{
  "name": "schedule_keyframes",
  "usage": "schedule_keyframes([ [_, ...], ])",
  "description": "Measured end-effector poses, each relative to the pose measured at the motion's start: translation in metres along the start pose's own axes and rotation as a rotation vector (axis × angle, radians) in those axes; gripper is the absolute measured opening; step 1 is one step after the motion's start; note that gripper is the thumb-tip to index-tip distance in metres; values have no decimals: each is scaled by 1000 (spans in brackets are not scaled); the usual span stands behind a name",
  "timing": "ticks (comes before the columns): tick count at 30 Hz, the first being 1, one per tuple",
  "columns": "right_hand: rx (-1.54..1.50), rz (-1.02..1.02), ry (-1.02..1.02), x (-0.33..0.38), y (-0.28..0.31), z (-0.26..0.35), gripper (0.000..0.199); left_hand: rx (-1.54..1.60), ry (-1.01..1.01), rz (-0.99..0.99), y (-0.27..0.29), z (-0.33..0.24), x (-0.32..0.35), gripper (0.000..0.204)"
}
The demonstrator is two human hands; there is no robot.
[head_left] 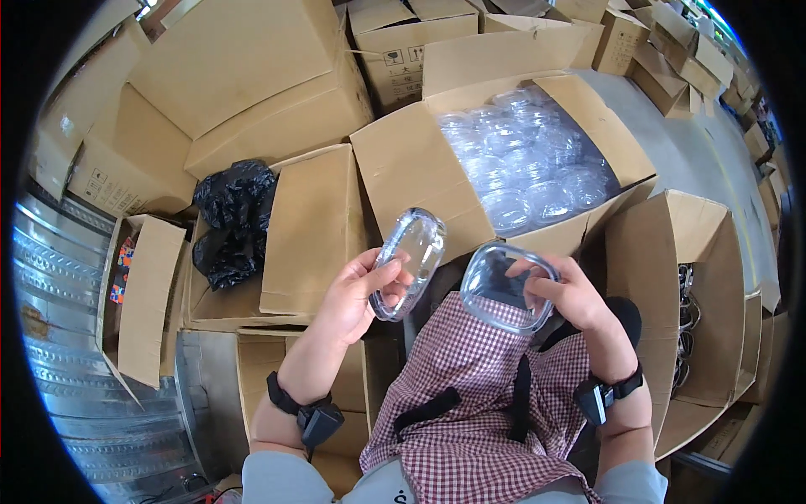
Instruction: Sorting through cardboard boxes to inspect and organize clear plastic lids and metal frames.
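Clear plastic shells, one per hand: left hand [357, 294] grips oval lid [409, 262], right hand [571, 294] grips tray half [506, 287], above checked apron [478, 403]. Step looks like pairing; next move likely needs aligning rims.

Open cardboard box [403, 160] just above the fingers, packed with bagged clear plastic shells [529, 164]. Closed flap of another carton [311, 227] left of the fingers; black plastic bag [231, 218] further left of that. Open carton [714, 277] right of the fingers, dark parts inside, too small to tell. Red-and-white checked apron [470, 403] below the fingers. Corrugated metal sheet [59, 336] far left. More stacked cartons [243, 76] along the top.
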State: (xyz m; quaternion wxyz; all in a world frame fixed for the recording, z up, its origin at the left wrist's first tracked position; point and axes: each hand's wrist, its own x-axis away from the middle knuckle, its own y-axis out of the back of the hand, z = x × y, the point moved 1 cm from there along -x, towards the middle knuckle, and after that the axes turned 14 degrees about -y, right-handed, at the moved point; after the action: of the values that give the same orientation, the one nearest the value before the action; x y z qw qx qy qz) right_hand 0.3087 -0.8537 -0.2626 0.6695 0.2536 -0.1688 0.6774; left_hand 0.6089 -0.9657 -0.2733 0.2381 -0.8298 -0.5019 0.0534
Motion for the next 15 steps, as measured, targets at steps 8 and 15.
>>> schedule_keyframes([
  [8, 332, 296, -72, -23, -21, 26, 32, -313, -6, 168, -27, -4, -5, 23],
  [15, 220, 369, -82, -39, -33, 15, 44, -478, -27, 358, -39, 17, -13, 20],
])
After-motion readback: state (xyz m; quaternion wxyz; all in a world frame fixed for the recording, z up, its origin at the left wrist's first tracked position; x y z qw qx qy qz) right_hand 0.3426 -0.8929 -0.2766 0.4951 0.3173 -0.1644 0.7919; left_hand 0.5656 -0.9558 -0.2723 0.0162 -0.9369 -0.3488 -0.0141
